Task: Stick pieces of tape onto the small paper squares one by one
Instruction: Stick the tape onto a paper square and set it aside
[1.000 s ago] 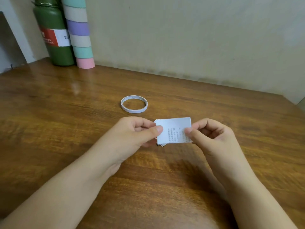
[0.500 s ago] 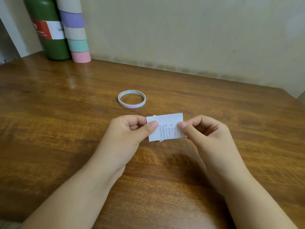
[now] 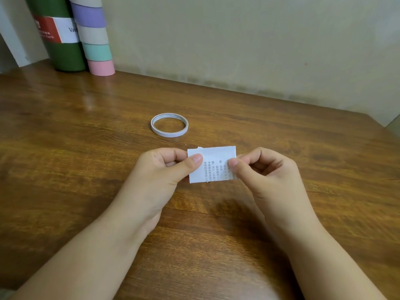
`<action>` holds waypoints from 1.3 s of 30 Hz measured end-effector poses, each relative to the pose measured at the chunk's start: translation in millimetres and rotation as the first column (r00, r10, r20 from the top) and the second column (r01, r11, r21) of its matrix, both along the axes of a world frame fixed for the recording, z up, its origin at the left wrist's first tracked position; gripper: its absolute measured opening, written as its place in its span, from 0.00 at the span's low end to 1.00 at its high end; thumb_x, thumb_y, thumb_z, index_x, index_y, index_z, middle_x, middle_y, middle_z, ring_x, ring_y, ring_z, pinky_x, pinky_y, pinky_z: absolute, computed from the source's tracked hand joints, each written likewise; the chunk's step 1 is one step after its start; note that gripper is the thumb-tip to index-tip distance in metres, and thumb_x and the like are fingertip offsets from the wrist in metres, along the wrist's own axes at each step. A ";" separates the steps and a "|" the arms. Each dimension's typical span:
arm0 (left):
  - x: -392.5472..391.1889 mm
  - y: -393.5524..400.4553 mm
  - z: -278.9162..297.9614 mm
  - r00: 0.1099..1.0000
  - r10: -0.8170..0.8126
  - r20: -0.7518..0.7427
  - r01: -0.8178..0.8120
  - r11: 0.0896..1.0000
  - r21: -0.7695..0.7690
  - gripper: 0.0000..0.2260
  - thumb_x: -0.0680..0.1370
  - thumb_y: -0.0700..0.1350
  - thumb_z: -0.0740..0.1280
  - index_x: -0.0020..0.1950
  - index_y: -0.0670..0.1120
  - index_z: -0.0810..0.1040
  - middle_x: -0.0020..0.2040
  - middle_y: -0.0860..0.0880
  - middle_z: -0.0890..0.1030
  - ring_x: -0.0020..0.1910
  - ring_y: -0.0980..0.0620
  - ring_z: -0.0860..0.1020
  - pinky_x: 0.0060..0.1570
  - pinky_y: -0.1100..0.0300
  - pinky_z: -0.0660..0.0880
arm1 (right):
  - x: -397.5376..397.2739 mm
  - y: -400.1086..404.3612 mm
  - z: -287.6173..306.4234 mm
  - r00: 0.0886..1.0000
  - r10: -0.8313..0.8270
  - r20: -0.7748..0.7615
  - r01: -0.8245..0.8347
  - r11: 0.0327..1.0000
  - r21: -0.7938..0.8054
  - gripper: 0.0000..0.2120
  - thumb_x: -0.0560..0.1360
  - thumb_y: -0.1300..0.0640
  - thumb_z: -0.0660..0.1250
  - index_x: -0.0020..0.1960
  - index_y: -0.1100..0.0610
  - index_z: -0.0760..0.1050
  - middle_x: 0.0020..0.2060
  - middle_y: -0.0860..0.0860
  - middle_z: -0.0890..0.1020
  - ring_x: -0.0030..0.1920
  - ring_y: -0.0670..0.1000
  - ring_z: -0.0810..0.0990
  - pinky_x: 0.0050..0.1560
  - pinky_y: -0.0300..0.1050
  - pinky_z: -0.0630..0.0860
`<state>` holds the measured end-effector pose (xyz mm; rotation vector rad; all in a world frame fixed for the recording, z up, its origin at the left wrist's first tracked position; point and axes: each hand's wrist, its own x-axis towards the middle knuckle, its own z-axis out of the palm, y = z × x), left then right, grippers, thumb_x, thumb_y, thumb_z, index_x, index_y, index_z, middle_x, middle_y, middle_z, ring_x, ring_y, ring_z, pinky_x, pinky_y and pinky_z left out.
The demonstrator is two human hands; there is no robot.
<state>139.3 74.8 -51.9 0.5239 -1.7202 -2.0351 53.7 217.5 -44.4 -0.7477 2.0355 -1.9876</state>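
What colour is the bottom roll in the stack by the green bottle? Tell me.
Pink, under a mint-green one; the head view, the only one, shows it clearly.

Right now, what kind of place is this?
Probably a home desk or craft corner: a wooden table against a plain wall, a tape roll, stacked coloured tapes beside a green bottle. Both hands pinch printed paper.

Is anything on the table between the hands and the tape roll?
Nothing visible. The tape roll lies flat just beyond the paper squares, which the left hand and right hand pinch; only bare table lies between.
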 end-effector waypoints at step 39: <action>-69.4 -14.3 24.3 0.998 0.010 -0.061 -0.012 0.999 -0.036 0.07 0.74 0.44 0.69 0.39 0.43 0.81 0.39 0.45 0.84 0.39 0.50 0.79 0.47 0.52 0.76 | -56.6 -27.2 18.0 0.994 -0.095 0.053 0.104 0.973 -0.207 0.13 0.71 0.60 0.73 0.29 0.53 0.78 0.30 0.49 0.79 0.38 0.51 0.77 0.46 0.49 0.73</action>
